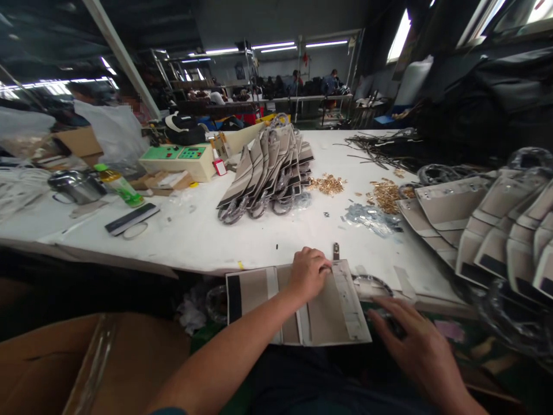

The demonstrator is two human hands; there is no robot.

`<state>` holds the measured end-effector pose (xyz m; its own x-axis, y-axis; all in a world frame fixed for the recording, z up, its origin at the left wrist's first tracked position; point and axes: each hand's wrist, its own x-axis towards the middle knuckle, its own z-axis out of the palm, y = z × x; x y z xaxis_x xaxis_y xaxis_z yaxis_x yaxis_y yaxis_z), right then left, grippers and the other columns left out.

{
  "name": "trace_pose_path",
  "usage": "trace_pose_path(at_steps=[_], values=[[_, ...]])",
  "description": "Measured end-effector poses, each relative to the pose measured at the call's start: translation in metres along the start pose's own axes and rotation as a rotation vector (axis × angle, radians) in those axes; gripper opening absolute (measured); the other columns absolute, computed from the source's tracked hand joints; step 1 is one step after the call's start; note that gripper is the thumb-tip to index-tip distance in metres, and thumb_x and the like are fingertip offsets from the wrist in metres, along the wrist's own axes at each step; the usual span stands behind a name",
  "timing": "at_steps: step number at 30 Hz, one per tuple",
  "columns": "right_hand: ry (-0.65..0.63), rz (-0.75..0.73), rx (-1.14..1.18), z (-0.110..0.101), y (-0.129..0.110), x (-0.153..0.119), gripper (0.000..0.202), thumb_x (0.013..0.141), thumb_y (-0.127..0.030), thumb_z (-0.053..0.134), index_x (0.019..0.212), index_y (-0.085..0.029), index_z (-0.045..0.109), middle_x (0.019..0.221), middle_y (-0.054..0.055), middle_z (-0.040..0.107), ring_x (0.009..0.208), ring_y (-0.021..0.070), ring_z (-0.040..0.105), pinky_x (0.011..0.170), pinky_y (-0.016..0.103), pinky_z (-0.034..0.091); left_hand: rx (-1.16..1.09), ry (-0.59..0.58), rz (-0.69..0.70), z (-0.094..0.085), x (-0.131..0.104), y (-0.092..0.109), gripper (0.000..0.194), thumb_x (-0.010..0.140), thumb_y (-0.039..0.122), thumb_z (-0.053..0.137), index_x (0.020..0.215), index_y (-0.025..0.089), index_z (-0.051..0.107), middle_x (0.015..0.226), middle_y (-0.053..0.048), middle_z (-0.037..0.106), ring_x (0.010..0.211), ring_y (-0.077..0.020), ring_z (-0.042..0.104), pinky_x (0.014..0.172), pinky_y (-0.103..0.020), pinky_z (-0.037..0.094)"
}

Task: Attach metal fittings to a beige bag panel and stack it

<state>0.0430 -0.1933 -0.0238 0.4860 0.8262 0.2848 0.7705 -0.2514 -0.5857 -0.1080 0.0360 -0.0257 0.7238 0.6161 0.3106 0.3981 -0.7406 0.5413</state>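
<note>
**Flat Panel Held at the Table Edge**

While the flat beige panel with white bands and a black end stripe point(302, 311) lies across the near edge of the white worktable point(194, 242), half on the top and half overhanging toward the lap, the left hand point(307, 273) presses down on its upper middle. That hand is curled, knuckles raised and fingertips on the material, pinning rather than gripping; the pressure appears to keep the overhanging piece from sliding off. A small dark metal clip point(336, 251) stands just beyond the fingertips, at the panel's far edge.

The right hand point(410, 340) lies just to the right of the panel, palm down and fingers spread and loose, closed on nothing. It rests near a dark looped handle point(371, 283) beside the panel's right edge; whether the fingers touch the loop cannot be told, since the area under them is dark and distorted.

Supplies are laid within arm's reach. A fanned stack of matching beige and grey panels with looped handles point(268, 173) stands at the table centre. A second row of like panels point(484, 230) leans along the right side. Between them lie scattered heaps of small gold metal fittings point(382, 193). At the left sit a cream control box with a green face point(185, 158), a green bottle point(118, 184) and a steel cup point(78, 185). A brown cardboard box point(86, 363) stands open below the table at the near left.
</note>
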Motion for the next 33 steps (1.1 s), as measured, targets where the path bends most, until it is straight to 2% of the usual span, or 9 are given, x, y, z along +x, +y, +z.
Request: trace_pose_path(at_steps=[2,4,7,10,13,18,22,26,33], values=[[-0.065,-0.116,-0.126,0.005,-0.011,0.033,0.042,0.106,-0.049,0.053,0.135,-0.029,0.076,0.147,0.005,0.072,0.112,0.0286,0.079,0.089,0.037,0.065,0.084,0.03,0.055,0.0,-0.007,0.002,0.011,0.1,0.025,0.072,0.1,0.028,0.082,0.109,-0.002,0.079,0.109,-0.0261,0.062,0.095,-0.048,0.047],[-0.186,-0.149,-0.244,0.017,-0.017,0.061,0.042,0.106,-0.043,0.051,0.139,-0.029,0.074,0.156,0.003,0.065,0.106,0.0281,0.081,0.083,0.039,0.068,0.173,0.023,0.094,-0.001,-0.016,0.005,0.018,0.106,0.025,0.064,0.106,0.028,0.082,0.113,-0.002,0.08,0.109,-0.0259,0.062,0.094,-0.049,0.047],[-0.302,-0.141,-0.326,0.031,-0.013,0.082,0.044,0.107,-0.041,0.052,0.144,-0.028,0.071,0.161,0.001,0.061,0.11,0.0294,0.08,0.09,0.044,0.068,0.264,-0.01,0.147,0.001,-0.033,0.009,0.028,0.109,0.029,0.056,0.129,0.026,0.075,0.137,-0.003,0.075,0.123,-0.0274,0.06,0.105,-0.052,0.047],[-0.335,-0.126,-0.305,0.035,-0.001,0.089,0.047,0.107,-0.045,0.052,0.149,-0.03,0.068,0.162,-0.002,0.06,0.124,0.0307,0.075,0.102,0.047,0.065,0.293,-0.046,0.156,0.005,-0.044,0.014,0.048,0.111,0.039,0.051,0.155,0.019,0.057,0.163,-0.006,0.058,0.147,-0.0312,0.049,0.127,-0.059,0.033],[-0.363,-0.106,-0.216,0.034,0.007,0.099,0.047,0.105,-0.047,0.055,0.145,-0.028,0.071,0.155,0.0,0.066,0.134,0.0294,0.07,0.11,0.046,0.061,0.286,-0.115,0.1,0.006,-0.043,0.019,0.059,0.112,0.046,0.046,0.163,0.016,0.047,0.17,-0.009,0.049,0.156,-0.0319,0.043,0.135,-0.062,0.024],[-0.389,-0.084,-0.148,0.034,0.008,0.111,0.045,0.104,-0.047,0.057,0.141,-0.027,0.074,0.15,0.002,0.07,0.137,0.0282,0.068,0.117,0.044,0.056,0.252,-0.173,0.052,0.001,-0.034,0.02,0.061,0.111,0.048,0.046,0.166,0.022,0.044,0.17,-0.007,0.05,0.156,-0.0292,0.045,0.136,-0.059,0.027],[-0.386,-0.101,-0.199,0.034,0.004,0.105,0.047,0.107,-0.045,0.053,0.147,-0.027,0.07,0.156,0.001,0.065,0.135,0.0297,0.069,0.11,0.044,0.061,0.248,-0.16,0.045,0.001,-0.033,0.021,0.06,0.11,0.048,0.048,0.165,0.025,0.045,0.169,-0.005,0.051,0.156,-0.0293,0.045,0.137,-0.059,0.025],[-0.408,-0.111,-0.203,0.03,0.0,0.102,0.047,0.109,-0.039,0.051,0.151,-0.026,0.066,0.16,0.003,0.062,0.131,0.0299,0.072,0.105,0.044,0.063,0.252,-0.145,0.037,0.003,-0.03,0.021,0.06,0.106,0.044,0.056,0.163,0.026,0.049,0.166,-0.005,0.055,0.152,-0.0299,0.049,0.135,-0.059,0.029],[-0.433,-0.175,-0.226,0.026,-0.003,0.104,0.046,0.11,-0.036,0.049,0.154,-0.028,0.063,0.163,0.005,0.059,0.123,0.0278,0.076,0.098,0.037,0.064,0.281,-0.111,0.058,0.008,-0.029,0.02,0.06,0.105,0.04,0.058,0.162,0.027,0.05,0.163,-0.007,0.057,0.15,-0.031,0.05,0.133,-0.06,0.031]])
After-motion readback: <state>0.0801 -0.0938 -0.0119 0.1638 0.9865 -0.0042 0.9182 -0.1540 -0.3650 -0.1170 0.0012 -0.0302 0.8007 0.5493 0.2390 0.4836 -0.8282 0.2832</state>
